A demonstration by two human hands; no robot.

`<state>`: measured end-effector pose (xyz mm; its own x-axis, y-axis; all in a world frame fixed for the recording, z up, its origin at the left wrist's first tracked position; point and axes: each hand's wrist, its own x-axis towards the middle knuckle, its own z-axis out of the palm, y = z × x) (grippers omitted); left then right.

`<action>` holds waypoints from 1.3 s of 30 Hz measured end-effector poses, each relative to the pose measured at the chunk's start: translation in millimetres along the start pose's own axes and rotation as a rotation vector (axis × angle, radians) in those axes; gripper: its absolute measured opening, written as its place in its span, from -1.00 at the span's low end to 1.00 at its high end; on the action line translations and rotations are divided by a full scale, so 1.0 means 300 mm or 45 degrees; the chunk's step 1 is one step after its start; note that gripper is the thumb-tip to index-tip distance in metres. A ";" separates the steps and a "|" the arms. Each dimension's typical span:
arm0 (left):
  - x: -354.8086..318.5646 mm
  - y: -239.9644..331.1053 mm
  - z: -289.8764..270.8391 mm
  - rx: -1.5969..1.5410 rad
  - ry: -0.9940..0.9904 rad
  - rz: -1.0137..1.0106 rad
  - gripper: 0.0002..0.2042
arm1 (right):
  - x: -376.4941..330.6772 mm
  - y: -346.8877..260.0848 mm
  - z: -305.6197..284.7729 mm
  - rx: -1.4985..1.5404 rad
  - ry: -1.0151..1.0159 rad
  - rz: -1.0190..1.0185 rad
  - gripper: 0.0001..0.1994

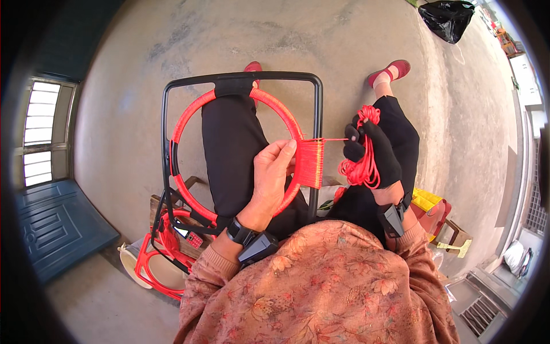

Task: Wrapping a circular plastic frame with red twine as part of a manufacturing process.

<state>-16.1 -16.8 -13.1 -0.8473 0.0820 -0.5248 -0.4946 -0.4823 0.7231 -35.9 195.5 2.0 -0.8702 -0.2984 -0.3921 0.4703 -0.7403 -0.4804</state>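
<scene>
A black metal frame [318, 106] with rounded corners lies over my lap, with a ring [283, 110] inside it wrapped mostly in red cord. Between the ring's right side and the frame's right bar, side-by-side strands form a flat red band [311, 165]. My bare left hand [266, 175] pinches the ring at the band's upper end, its other fingers partly hidden. Off to the right, my right hand [385, 152], in a dark glove, is closed around a looped bundle of red cord [363, 170]. One strand runs taut between the frame and this hand.
A second red-and-black frame [148, 266] rests at lower left by a pale bucket [130, 265] and a phone [195, 239]. A red-and-yellow object [429, 207] stands right of my leg. A black plastic bag [448, 20] lies on the floor far right.
</scene>
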 end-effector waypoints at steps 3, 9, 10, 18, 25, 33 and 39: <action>0.004 -0.014 -0.005 0.059 -0.041 0.076 -0.85 | 0.029 0.016 0.029 -0.005 -0.026 -0.043 -0.86; 0.012 -0.050 0.005 0.099 -0.039 0.164 -0.88 | 0.043 0.034 0.078 -0.085 -0.020 -0.090 -0.85; 0.014 -0.049 0.002 0.100 -0.036 0.161 -0.88 | 0.033 0.049 0.101 -0.084 -0.018 -0.087 -0.85; 0.021 -0.032 0.005 0.009 -0.080 0.059 -0.86 | -0.025 -0.005 0.028 -0.386 0.286 -0.304 -0.82; 0.026 -0.001 0.011 -0.016 -0.177 0.007 -0.86 | -0.096 -0.298 -0.552 0.078 0.394 -0.779 -0.75; -0.033 0.105 -0.007 -0.088 -0.197 0.028 -0.75 | -0.137 -0.159 -0.228 -0.177 0.838 -0.671 -0.76; -0.175 0.351 -0.096 -0.222 -0.391 0.004 -0.56 | -0.302 -0.082 -0.018 -0.558 -0.067 -0.176 -0.72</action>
<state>-18.1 -97.0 77.5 -0.8804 0.3259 -0.3444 -0.4740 -0.6225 0.6227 32.2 244.2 45.0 -0.9301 -0.2533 -0.2661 0.3572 -0.4543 -0.8161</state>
